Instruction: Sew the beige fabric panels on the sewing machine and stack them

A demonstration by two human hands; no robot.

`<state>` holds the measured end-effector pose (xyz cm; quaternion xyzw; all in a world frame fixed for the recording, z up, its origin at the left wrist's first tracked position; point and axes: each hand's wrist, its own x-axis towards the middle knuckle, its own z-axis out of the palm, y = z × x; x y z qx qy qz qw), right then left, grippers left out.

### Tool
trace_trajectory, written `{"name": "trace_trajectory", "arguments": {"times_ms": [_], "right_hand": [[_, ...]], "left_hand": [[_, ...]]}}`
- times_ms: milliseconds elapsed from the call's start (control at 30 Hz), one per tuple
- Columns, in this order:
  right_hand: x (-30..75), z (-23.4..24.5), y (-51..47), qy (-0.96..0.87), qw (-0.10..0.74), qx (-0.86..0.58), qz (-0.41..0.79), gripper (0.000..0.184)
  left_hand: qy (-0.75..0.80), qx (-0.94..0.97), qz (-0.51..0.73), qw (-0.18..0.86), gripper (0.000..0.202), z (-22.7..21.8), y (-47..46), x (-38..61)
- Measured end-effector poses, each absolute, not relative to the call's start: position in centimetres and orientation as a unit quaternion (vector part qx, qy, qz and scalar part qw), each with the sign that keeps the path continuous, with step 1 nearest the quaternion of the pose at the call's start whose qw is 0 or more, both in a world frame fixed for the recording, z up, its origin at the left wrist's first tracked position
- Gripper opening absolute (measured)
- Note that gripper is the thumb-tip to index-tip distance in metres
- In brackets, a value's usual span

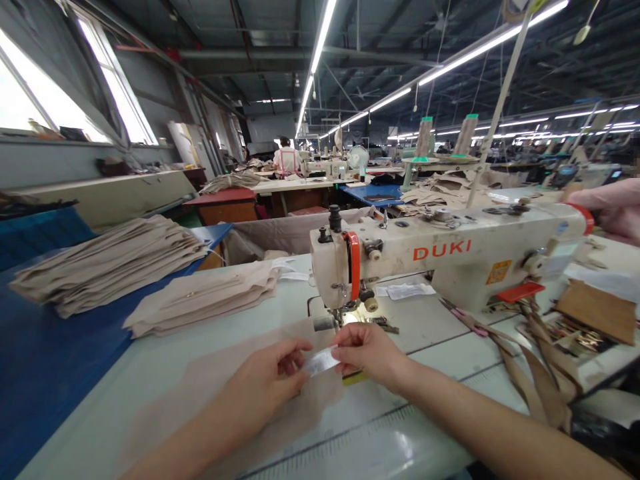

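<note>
A small white label [321,361] is stretched between my two hands, just in front of the sewing machine's needle area. My right hand [367,350] pinches the label's right end between thumb and fingertips. At the other end, my left hand [270,373] has its thumb and curled fingers closed on the label, with the index finger raised a little. Beneath both hands a beige fabric piece [215,367] lies flat on the table, blurred along its edges. The sewing machine [390,253] stands right behind, its lamp lit beside the presser foot.
Stacked beige pieces [200,297] lie left of the machine, with a taller stack [110,263] on the blue table [60,353]. White labels [407,291] rest under the machine arm. Scissors [470,321] and beige straps [525,373] lie right. A co-worker [287,160] sits farther back.
</note>
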<state>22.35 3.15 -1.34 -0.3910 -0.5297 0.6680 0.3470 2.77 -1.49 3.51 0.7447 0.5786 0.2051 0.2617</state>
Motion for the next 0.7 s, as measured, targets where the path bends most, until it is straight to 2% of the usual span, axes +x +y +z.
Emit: {"name": "trace_trajectory", "arguments": {"times_ms": [133, 233, 433, 533, 600, 700], "right_hand": [[22.1, -1.4, 3.5, -0.491, 0.349, -0.398, 0.692, 0.04], [21.8, -1.5, 3.6, -0.483, 0.353, -0.396, 0.696, 0.037], [21.9, -1.3, 3.9, -0.565, 0.326, -0.443, 0.615, 0.016], [23.3, -0.9, 3.3, -0.691, 0.353, -0.46, 0.432, 0.019], [24.6, -0.8, 2.5, -0.785, 0.365, -0.413, 0.282, 0.018], [25.8, -0.7, 1.2, -0.892, 0.314, -0.288, 0.148, 0.017]], "left_hand": [[0.475, 0.849, 0.23, -0.009, 0.038, 2.6, -1.9, 3.5], [0.388, 0.885, 0.235, -0.102, 0.029, 1.6, -1.7, 4.3], [0.338, 0.899, 0.242, -0.138, 0.03, 0.1, -0.4, 4.4], [0.345, 0.894, 0.249, -0.14, 0.03, -0.7, 0.0, 4.4], [0.356, 0.887, 0.266, -0.124, 0.03, -1.2, 0.1, 4.6], [0.367, 0.878, 0.29, -0.105, 0.029, -1.7, 0.1, 4.8]]}}
